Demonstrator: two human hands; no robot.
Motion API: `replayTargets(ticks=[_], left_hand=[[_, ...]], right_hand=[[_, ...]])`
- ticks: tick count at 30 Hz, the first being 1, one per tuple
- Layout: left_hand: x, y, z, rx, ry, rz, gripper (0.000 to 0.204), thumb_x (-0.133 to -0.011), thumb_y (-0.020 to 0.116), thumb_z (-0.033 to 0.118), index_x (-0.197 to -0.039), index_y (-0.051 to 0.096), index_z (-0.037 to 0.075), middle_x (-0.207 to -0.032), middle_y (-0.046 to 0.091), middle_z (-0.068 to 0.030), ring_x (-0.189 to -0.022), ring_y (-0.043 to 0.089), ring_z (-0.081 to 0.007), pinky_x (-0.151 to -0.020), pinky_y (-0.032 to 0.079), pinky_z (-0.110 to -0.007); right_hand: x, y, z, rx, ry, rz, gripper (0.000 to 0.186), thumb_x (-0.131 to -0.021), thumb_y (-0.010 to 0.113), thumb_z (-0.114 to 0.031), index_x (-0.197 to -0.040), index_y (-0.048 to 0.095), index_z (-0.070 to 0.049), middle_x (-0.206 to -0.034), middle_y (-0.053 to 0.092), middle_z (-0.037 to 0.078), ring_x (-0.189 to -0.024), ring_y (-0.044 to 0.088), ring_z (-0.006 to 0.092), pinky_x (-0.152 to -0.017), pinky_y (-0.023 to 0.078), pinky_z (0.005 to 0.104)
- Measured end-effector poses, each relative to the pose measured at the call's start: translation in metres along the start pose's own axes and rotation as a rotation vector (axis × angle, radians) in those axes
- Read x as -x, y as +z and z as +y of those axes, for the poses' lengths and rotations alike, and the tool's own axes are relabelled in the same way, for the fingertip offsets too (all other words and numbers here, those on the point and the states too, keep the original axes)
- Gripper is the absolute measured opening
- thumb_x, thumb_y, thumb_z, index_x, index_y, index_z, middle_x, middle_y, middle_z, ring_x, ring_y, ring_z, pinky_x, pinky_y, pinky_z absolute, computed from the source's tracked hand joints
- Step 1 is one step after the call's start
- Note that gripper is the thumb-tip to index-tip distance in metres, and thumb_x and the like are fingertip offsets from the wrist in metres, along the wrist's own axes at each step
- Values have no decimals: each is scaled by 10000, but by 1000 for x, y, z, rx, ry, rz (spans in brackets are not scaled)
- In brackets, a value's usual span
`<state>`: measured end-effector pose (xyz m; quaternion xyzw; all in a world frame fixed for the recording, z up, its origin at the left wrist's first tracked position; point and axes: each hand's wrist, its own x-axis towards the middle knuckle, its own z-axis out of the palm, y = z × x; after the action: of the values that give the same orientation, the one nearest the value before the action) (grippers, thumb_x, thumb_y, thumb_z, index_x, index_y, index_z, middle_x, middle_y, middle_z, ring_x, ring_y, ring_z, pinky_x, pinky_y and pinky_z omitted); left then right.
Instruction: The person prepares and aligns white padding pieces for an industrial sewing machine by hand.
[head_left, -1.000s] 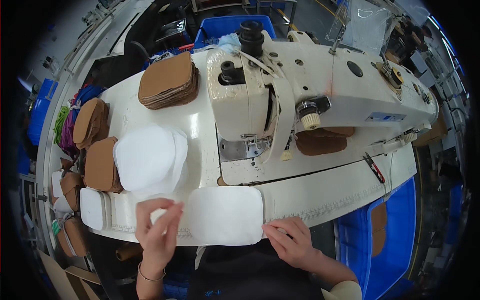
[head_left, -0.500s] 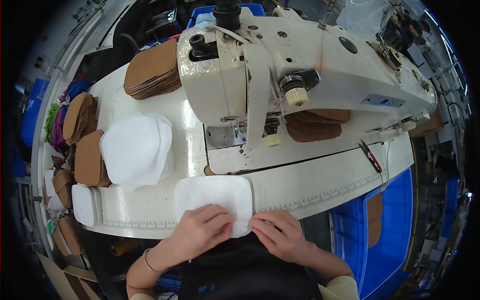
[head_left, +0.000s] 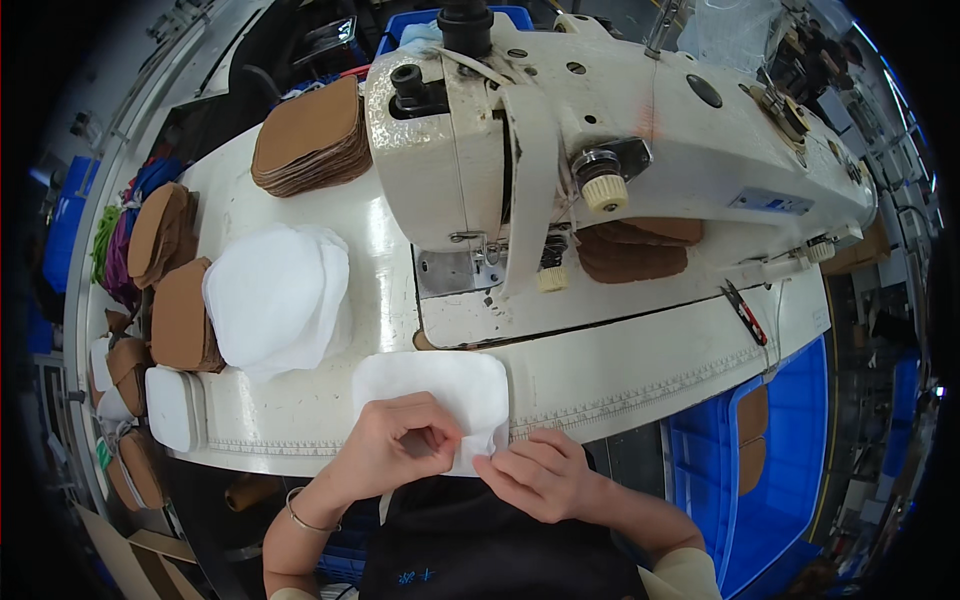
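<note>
Left hand [head_left: 405, 437] and right hand [head_left: 538, 476] both pinch the puckered near-right corner of the white rounded sheet [head_left: 428, 379], lying at the table's [head_left: 268, 412] front edge before the sewing machine [head_left: 437, 175], the step judged as edge separation, calling next for a controlled fingertip peel.

Left hand [head_left: 402, 440] and right hand [head_left: 540, 475] pinch the near right corner of a rounded white piece [head_left: 430, 378]; fabric creased between fingertips. Piece lies at near edge of white table [head_left: 600, 375]. White pile [head_left: 270, 300] to left; brown stack [head_left: 305, 140] far left. Sewing machine [head_left: 610, 110] stands far side, brown pieces [head_left: 635, 258] beneath its arm. Blue bin [head_left: 785, 500] near right.
</note>
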<state>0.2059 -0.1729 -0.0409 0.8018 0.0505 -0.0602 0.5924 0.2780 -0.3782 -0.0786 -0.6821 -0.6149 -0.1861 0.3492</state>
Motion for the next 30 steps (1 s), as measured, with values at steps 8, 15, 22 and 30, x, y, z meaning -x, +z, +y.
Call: replayTargets(ticks=[8,15,22,30], left_hand=[[1,-5,1,115,-102,-2,70,-771,656,-17,-833,629,1,-777,595,-39,-698,574,-81,-645,472,-211],[11,10,13,-134,70,36,318,-746,767,122,-1001,611,11,-972,585,-81,-835,584,-202,-701,506,-299],[18,14,3,-390,197,225,235,-806,674,31,-1031,611,5,-867,607,-92,-765,584,-232,-676,495,-308],[15,-68,28,-136,251,1121,164,-955,505,73,-1088,503,-22,-798,612,-62,-759,592,-104,-664,467,-225]], right_hand=[[3,-2,-4,-32,-3,-37,153,-721,657,-71,-869,634,-42,-995,602,62,-927,576,183,-781,461,301],[2,0,-2,-85,88,-133,208,-773,634,-103,-946,587,1,-1036,622,139,-989,601,248,-888,474,374],[-1,-2,0,-117,107,-125,271,-767,629,-76,-1019,599,19,-1056,625,128,-986,608,244,-868,484,355],[0,-3,-1,-147,150,-114,288,-757,634,-48,-1037,622,19,-1000,630,97,-979,613,213,-833,496,330]])
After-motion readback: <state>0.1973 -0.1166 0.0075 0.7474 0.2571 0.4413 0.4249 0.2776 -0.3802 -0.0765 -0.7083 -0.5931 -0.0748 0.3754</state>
